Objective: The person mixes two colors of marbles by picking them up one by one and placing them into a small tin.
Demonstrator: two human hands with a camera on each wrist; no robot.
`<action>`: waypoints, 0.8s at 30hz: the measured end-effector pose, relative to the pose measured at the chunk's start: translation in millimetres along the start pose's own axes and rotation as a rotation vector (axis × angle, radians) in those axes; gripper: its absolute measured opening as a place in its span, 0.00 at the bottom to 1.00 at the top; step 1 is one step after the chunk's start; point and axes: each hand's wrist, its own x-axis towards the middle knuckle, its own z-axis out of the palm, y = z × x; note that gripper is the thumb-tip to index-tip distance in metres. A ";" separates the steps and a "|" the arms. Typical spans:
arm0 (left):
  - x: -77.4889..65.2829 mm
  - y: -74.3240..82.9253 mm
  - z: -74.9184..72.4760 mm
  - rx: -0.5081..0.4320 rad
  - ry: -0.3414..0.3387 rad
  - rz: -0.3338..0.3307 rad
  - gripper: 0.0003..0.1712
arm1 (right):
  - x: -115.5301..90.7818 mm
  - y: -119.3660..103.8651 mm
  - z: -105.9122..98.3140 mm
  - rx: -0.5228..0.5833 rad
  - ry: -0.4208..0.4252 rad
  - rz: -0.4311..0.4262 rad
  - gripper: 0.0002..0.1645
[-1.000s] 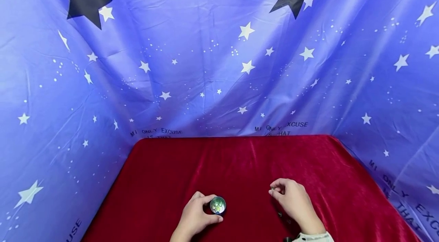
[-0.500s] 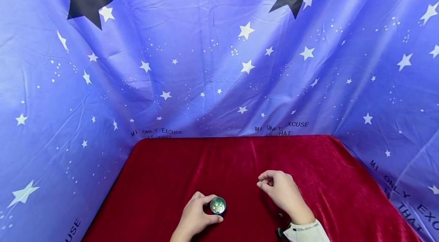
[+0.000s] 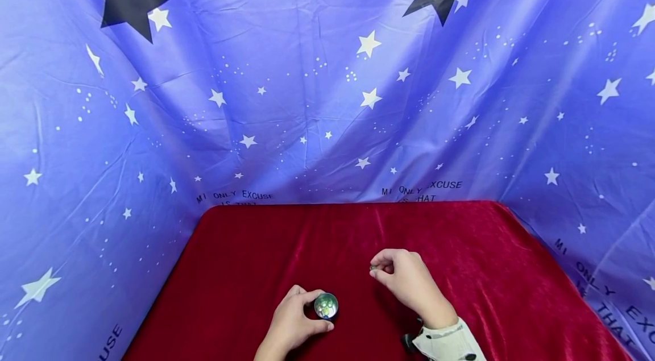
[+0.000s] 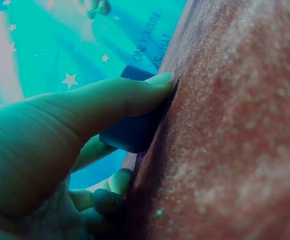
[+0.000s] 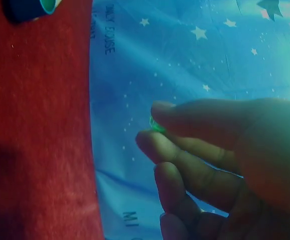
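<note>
The right hand (image 3: 408,280), pinching a green bead (image 5: 157,125), has shifted leftward above the tabletop (image 3: 245,253), apparently bringing the bead closer to the cup (image 4: 129,136). The left hand (image 3: 293,319) grips the upright cup on the tabletop; the bead remains outside.

Free room separates the cup (image 3: 332,301) from right fingers (image 3: 381,257)

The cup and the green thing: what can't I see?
- Left wrist view: inside of the cup, hidden by its wall.
- Right wrist view: part of the green thing, hidden by the right hand; part of the cup, cut by the top edge.
- Head view: what's in the cup, too small.
</note>
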 end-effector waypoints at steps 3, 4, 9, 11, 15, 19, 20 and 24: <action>0.5 -0.3 0.0 0.001 -0.001 -0.001 0.35 | 0.5 -2.5 5.7 -0.016 -0.012 -0.087 0.09; 0.6 -0.6 0.1 0.003 -0.002 -0.001 0.35 | 0.6 -3.5 7.5 -0.016 -0.016 -0.120 0.09; 0.9 -2.2 0.4 0.005 -0.003 -0.004 0.35 | 0.7 -7.8 16.1 -0.013 -0.042 -0.238 0.07; 0.8 -2.4 0.6 0.002 -0.002 -0.002 0.35 | 0.4 -9.4 19.5 -0.017 -0.046 -0.264 0.07; 0.5 -2.4 0.6 0.002 0.001 0.004 0.35 | -1.1 -11.3 27.5 -0.016 -0.047 -0.295 0.06; 0.8 -1.9 0.3 -0.002 -0.001 0.000 0.35 | -2.4 -10.8 36.5 -0.022 -0.054 -0.310 0.06; 0.9 -1.7 0.2 -0.004 -0.002 -0.001 0.35 | -2.6 -10.3 38.5 -0.022 -0.057 -0.309 0.06; 1.3 -1.2 0.2 -0.003 -0.004 0.001 0.35 | -3.1 -8.2 44.5 -0.022 -0.070 -0.300 0.07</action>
